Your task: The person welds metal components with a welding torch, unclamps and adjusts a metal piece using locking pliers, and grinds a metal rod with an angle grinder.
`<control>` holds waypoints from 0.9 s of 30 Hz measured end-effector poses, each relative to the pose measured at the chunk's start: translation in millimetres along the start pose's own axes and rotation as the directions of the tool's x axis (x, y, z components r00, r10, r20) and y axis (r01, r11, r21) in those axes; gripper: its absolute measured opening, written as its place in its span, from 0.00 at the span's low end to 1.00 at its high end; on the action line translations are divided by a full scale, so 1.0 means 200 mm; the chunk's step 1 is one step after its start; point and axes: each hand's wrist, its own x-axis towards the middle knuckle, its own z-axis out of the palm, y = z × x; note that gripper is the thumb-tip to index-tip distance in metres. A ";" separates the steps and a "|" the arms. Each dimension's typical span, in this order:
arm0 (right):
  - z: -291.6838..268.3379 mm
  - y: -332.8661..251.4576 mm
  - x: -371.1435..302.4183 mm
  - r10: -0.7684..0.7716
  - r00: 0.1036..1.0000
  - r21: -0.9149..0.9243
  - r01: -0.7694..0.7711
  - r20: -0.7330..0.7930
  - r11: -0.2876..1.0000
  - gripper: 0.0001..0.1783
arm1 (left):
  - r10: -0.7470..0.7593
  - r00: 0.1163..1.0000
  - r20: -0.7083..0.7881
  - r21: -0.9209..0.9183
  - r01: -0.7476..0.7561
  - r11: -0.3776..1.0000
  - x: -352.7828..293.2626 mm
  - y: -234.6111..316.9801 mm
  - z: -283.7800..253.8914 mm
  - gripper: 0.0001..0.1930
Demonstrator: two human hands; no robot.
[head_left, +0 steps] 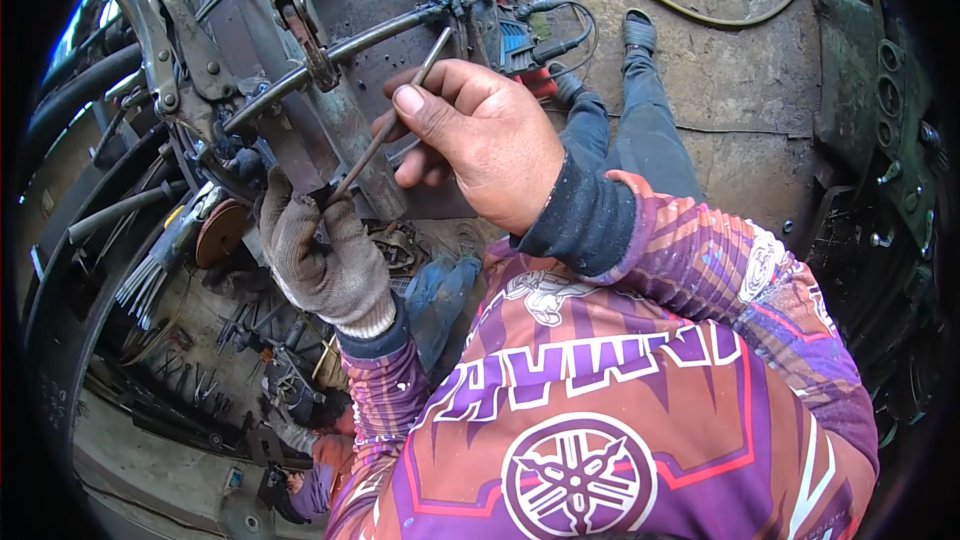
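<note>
My right hand [460, 130], bare, pinches a thin metal rod [375, 145] between thumb and fingers; the rod slants from upper right to lower left. My left hand [325, 250] wears a grey-brown knitted glove. Its fingers close round the rod's lower end, where a small dark part partly shows. Just beyond, a steel bar [345, 47] crosses a metal workpiece [370, 165]. Locking pliers [190, 60] grip the workpiece at the left, and a second clamp [290, 15] stands over the bar.
At the left are an abrasive disc [222, 233] and a bundle of thin rods [150, 280]. A blue-green power tool [520, 45] lies beyond my right hand. Dark-trousered legs [650, 120] stretch across the floor. A hose [720, 20] and green machine [900, 130] lie right. Another person's gloved hand [290, 430] shows lower left.
</note>
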 end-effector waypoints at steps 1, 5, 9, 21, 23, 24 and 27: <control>0.00 0.00 0.00 0.002 1.000 0.002 -0.002 -0.002 1.000 0.19 | 0.022 1.000 -0.006 -0.029 -0.023 0.999 0.00 -0.01 0.01 0.16; -0.02 -0.01 0.01 0.002 1.000 -0.018 -0.002 0.013 1.000 0.18 | 0.038 0.998 0.047 -0.049 -0.036 0.998 0.00 0.01 0.01 0.19; -0.02 -0.02 0.02 -0.013 1.000 -0.016 0.014 0.023 1.000 0.19 | 0.041 0.998 0.055 -0.020 -0.040 0.999 0.00 0.01 0.01 0.19; -0.01 -0.02 0.03 -0.025 1.000 -0.038 0.026 0.009 0.999 0.18 | 0.002 0.999 0.037 -0.047 0.000 0.999 0.03 0.02 0.03 0.16; -0.01 0.00 0.04 -0.041 0.999 -0.016 0.041 0.014 0.999 0.19 | 0.012 0.999 0.034 -0.035 -0.011 0.999 0.03 0.03 0.03 0.17; -0.01 0.01 0.04 -0.057 0.998 0.007 0.057 0.019 0.998 0.19 | 0.012 0.999 0.033 -0.036 -0.010 0.999 0.04 0.03 0.03 0.17; -0.01 0.00 0.04 -0.072 0.997 0.010 0.072 0.026 0.997 0.19 | 0.028 0.999 0.040 -0.010 -0.027 1.000 0.04 0.03 0.03 0.17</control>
